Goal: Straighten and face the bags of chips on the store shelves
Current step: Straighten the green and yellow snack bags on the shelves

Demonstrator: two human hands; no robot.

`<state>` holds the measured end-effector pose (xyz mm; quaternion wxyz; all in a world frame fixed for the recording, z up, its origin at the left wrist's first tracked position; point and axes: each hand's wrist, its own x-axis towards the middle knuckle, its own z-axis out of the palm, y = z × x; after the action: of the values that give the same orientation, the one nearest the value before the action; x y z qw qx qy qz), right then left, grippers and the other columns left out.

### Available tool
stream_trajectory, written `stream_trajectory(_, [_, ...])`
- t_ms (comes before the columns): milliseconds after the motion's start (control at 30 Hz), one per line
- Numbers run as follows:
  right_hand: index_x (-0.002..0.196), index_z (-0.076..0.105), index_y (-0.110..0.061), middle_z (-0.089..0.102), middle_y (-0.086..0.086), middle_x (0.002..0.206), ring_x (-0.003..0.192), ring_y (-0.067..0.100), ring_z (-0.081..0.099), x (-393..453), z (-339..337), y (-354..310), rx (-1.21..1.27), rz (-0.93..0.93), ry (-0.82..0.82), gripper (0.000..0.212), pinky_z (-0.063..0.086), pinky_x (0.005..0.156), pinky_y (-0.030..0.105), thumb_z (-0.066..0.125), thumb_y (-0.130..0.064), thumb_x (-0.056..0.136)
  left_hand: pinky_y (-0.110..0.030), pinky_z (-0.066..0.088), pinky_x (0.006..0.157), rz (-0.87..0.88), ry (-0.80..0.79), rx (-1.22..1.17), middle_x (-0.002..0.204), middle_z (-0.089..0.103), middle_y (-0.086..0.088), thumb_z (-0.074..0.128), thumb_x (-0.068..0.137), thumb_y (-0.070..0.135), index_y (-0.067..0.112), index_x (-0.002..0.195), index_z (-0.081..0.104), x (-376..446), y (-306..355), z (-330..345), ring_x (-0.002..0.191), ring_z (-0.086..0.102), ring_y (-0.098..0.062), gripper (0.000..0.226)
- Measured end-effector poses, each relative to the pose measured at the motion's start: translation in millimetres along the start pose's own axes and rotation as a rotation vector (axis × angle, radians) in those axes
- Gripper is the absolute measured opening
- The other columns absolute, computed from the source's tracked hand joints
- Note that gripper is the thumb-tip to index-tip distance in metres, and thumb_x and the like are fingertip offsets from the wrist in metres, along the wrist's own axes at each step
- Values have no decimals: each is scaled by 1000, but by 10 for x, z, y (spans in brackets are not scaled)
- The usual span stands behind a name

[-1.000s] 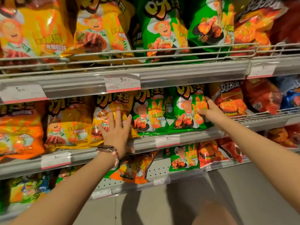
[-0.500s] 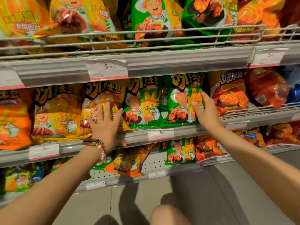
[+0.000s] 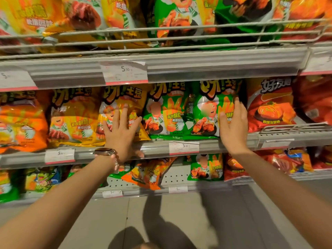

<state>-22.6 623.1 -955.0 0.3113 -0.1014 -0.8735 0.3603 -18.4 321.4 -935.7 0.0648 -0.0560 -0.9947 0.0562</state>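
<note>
Chip bags stand in a row on the middle shelf (image 3: 158, 150). My left hand (image 3: 123, 131), fingers spread, lies flat against the front of a yellow bag (image 3: 125, 105); its thumb hangs over the shelf lip. My right hand (image 3: 232, 126) presses flat on the right side of a green bag (image 3: 210, 112), fingers apart. Another green bag (image 3: 166, 114) stands upright between my hands. A second yellow bag (image 3: 75, 119) and an orange bag (image 3: 19, 126) stand to the left, and a red bag (image 3: 269, 106) to the right.
The top shelf (image 3: 179, 31) has a wire rail holding large yellow, green and orange bags. On the bottom shelf (image 3: 172, 178) an orange bag (image 3: 147, 175) lies tilted and a small green bag (image 3: 206, 168) stands upright. Price tags (image 3: 125, 72) line the shelf edges. Grey floor lies below.
The view has dropped slightly and come closer. My right hand has flattened more onto the green bag; my left hand stays pressed on the yellow bag.
</note>
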Motion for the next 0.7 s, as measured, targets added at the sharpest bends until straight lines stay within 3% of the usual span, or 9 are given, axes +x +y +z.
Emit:
stream_trajectory(133, [150,22,-14,15,12,158,146,25,9,-152,27,-114,-56,-213,69,59,6,119,45,43,-30,97,-63,1,113,86,137,-39,152,-30,-9,75,56,68,35,151,-8,-23,-126,133,143,-24,-31,130])
stream_trajectory(267, [136,43,-9,36,18,145,136,29,27,-437,220,-303,38,-503,39,48,22,111,56,45,-23,91,-67,14,108,178,445,-144,157,7,-21,81,52,63,28,148,19,-93,-277,458,144,6,-37,119])
stream_trajectory(433, [115,55,-7,52,15,119,111,26,50,-962,529,-468,248,-759,-17,28,42,97,36,52,-9,87,-65,19,107,408,673,-182,146,26,-19,56,83,50,17,138,35,-478,-448,845,134,29,-38,68])
stream_trajectory(533, [100,65,-2,63,15,99,94,23,59,-1267,778,-400,207,-844,-175,20,49,84,30,51,-8,87,-55,37,100,542,669,-165,129,39,-18,60,83,37,11,128,43,-706,-676,1141,116,43,-35,55])
stream_trajectory(600, [99,67,-8,64,7,91,83,21,61,-1432,983,-295,117,-762,-394,27,51,72,32,45,-19,88,-44,51,82,554,568,-179,118,43,-14,60,82,36,9,122,45,-783,-798,1426,102,47,-31,51])
stream_trajectory(700, [111,60,-20,60,1,99,86,23,62,-1597,1373,-80,-14,-318,-625,46,51,69,36,37,-46,80,-37,56,68,313,303,-364,105,52,-9,63,76,46,7,117,52,-722,-818,1851,90,57,-28,58])
